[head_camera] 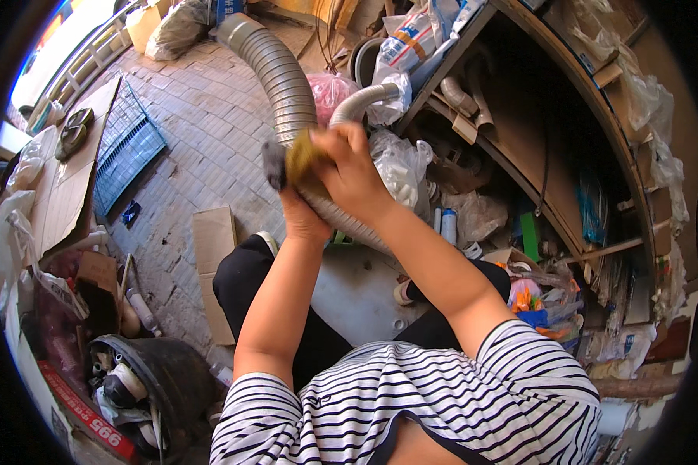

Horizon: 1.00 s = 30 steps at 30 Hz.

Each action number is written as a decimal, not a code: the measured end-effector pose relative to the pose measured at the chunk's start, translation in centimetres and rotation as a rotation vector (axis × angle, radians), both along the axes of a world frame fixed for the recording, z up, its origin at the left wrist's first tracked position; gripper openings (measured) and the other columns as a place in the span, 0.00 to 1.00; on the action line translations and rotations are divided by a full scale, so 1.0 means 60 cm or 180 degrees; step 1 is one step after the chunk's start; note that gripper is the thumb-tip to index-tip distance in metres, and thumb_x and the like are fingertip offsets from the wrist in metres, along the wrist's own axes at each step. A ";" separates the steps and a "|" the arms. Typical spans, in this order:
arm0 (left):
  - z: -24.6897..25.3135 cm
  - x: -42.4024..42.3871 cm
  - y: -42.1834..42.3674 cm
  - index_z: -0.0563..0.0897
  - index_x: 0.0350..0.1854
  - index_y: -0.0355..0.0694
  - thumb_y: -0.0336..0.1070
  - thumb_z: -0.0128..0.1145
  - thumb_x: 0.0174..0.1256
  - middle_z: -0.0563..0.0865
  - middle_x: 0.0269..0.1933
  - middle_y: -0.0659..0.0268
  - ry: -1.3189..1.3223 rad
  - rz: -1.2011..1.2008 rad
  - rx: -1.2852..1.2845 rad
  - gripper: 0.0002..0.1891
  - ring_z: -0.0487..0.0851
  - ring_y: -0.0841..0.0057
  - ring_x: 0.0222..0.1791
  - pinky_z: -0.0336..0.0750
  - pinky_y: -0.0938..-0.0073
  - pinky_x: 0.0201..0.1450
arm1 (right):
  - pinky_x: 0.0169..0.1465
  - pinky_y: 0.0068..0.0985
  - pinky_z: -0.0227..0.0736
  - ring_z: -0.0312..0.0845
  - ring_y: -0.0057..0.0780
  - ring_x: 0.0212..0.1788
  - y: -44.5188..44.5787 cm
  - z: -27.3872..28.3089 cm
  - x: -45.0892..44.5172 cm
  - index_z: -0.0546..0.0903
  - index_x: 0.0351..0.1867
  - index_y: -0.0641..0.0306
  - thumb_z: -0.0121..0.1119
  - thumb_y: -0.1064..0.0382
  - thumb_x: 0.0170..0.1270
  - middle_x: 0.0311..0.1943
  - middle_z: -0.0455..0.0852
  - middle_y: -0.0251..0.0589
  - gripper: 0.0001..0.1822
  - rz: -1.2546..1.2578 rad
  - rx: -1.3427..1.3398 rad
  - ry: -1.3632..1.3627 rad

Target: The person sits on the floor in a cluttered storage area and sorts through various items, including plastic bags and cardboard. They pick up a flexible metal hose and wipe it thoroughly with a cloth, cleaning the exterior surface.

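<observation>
A grey ribbed flexible duct hose (276,78) runs from the top of the view down under both my hands and on towards my lap. My left hand (302,218) grips the hose from below, with a dark grey cloth-like piece (274,165) beside its fingers. My right hand (352,168) is closed on a blurred yellow-brown cloth (305,163) that lies against the hose. A thinner curved length of ribbed hose (360,102) shows just beyond my right hand.
A black bucket (177,372) of scrap stands at lower left. A blue wire rack (128,151) and a flat piece of cardboard (215,273) lie on the brick floor. Plastic bags (401,168) and a wooden-edged shelf (558,244) crowd the right side.
</observation>
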<state>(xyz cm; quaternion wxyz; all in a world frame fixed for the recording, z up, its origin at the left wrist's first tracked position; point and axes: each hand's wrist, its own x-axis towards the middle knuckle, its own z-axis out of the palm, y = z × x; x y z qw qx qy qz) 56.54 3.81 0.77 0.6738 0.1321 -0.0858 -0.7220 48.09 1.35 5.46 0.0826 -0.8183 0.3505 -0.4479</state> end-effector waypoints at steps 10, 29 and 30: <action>0.007 0.019 -0.002 0.71 0.50 0.39 0.68 0.45 0.52 0.79 0.43 0.61 -0.0217 0.0114 -0.0196 0.36 0.76 0.69 0.42 0.72 0.69 0.46 | 0.52 0.33 0.60 0.62 0.41 0.45 0.122 -0.037 -0.098 0.74 0.50 0.50 0.61 0.73 0.43 0.44 0.66 0.42 0.27 0.0135 -0.0249 0.0556; 0.001 0.077 -0.041 0.75 0.43 0.33 0.64 0.46 0.50 0.81 0.36 0.56 -0.0024 0.0462 0.0001 0.34 0.79 0.66 0.37 0.76 0.66 0.42 | 0.51 0.30 0.66 0.67 0.40 0.45 0.147 -0.122 -0.233 0.73 0.41 0.55 0.67 0.69 0.35 0.40 0.67 0.43 0.25 0.0234 0.1373 0.1016; 0.003 0.085 -0.041 0.75 0.43 0.34 0.64 0.46 0.50 0.81 0.37 0.56 -0.0051 0.0489 -0.0119 0.33 0.79 0.66 0.37 0.75 0.66 0.42 | 0.50 0.30 0.66 0.67 0.40 0.45 0.147 -0.115 -0.238 0.74 0.41 0.56 0.65 0.70 0.36 0.39 0.68 0.42 0.24 0.0044 0.1527 0.1268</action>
